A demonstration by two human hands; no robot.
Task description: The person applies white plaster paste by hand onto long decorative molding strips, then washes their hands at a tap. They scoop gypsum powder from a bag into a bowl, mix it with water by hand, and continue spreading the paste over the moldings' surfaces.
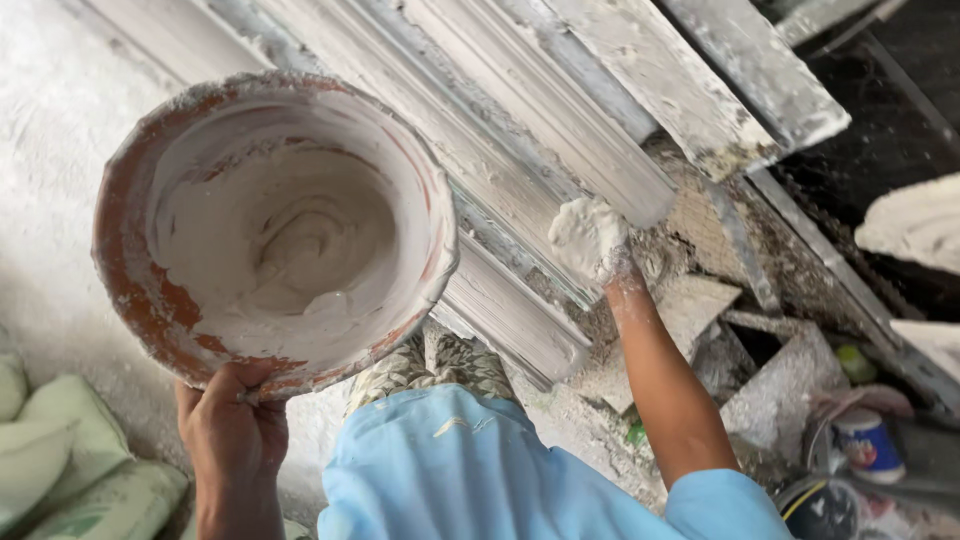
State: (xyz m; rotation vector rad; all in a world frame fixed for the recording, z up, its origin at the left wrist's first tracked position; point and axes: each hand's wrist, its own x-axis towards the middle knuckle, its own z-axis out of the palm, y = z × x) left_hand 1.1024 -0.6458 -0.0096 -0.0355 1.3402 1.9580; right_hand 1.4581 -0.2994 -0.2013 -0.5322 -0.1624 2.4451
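My left hand (232, 425) grips the near rim of a round orange-red bowl (125, 300), tilted toward me and half filled with wet white plaster. My right hand (590, 238), coated in white plaster, presses against the end of a long white plaster moulding (530, 120) that runs diagonally across the view. The fingers are curled with a lump of plaster in them. The bowl hangs to the left of the moulding, partly over it. My light blue shirt (460, 470) fills the bottom middle.
Pale sacks (70, 450) lie at the bottom left. Broken plaster pieces and rubble (770, 390) sit under the moulding on the right, with a small cup (865, 440) and a round container (815, 510) at the bottom right. A white dusty floor (50, 120) is at the left.
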